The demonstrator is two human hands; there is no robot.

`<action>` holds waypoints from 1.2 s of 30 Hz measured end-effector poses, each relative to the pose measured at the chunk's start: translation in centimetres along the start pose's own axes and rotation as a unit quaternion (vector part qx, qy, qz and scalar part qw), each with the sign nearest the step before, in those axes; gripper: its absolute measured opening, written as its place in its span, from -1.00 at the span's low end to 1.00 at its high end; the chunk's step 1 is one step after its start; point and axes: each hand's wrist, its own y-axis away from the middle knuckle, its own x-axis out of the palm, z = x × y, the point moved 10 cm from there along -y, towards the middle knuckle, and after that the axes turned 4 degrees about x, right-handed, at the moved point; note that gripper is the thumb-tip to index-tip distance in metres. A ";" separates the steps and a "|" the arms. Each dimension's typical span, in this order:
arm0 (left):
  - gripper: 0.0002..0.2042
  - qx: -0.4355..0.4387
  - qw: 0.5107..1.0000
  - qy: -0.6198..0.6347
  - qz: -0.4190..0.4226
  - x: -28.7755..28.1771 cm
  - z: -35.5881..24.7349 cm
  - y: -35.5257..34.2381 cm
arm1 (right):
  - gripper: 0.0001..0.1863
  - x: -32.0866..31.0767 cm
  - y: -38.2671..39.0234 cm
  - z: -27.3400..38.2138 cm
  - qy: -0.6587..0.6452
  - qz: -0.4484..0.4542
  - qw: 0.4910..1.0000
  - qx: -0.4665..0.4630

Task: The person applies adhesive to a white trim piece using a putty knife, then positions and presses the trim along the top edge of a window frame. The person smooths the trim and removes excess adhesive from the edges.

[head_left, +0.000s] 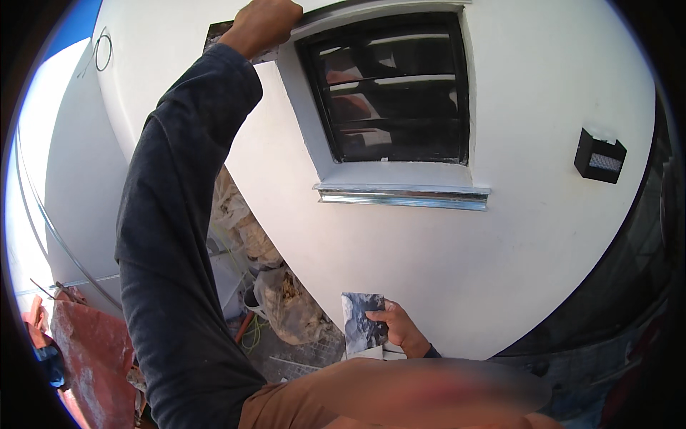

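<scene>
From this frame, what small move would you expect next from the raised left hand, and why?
Probably a short pass along the top edge of the window surround. The left hand is pressed on a flat tool at the wall by the window's upper left corner, where a grey unfinished patch shows. The right hand holds a smeared flat board low, away from the wall.

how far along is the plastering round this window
Done: the wall below and beside the window looks evenly white, and a metal sill strip sits under it. In hand: the left hand presses a tool against a rough grey patch at the window's upper left corner, and the right hand holds a flat board smeared with grey mix. Left: that corner patch is unfinished.
</scene>
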 end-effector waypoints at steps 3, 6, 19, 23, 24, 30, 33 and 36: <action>-0.80 0.012 1.000 -0.005 -0.026 -0.1 -0.7 0.1 | -0.53 0.0 0.0 0.4 -0.001 0.002 1.000 -0.001; -0.89 0.016 0.999 -0.019 -0.045 -0.7 -0.9 0.1 | -0.54 0.0 0.1 0.7 0.007 -0.001 1.000 0.004; -0.83 -0.073 0.989 0.126 0.032 -1.0 3.6 4.0 | -0.59 1.7 0.1 1.4 0.017 0.002 1.000 0.010; -0.81 -0.104 0.976 0.194 0.004 -1.7 5.3 9.3 | -0.59 3.1 -0.2 2.6 0.040 0.014 0.999 -0.009; -0.81 -0.141 0.959 0.246 -0.008 -1.5 5.9 11.3 | -0.59 3.9 -0.3 3.5 0.045 0.034 0.998 -0.037; -0.79 -0.262 0.843 0.469 0.022 1.9 4.9 23.5 | -0.71 7.3 -0.9 10.0 0.114 0.036 0.972 -0.202; -0.77 -0.300 0.686 0.661 -0.059 3.3 1.3 30.1 | -0.71 9.4 -0.8 13.4 0.156 0.033 0.949 -0.273; -0.85 -0.339 0.557 0.752 -0.095 4.5 -3.2 35.8 | -0.74 11.8 -0.5 15.5 0.234 0.018 0.920 -0.314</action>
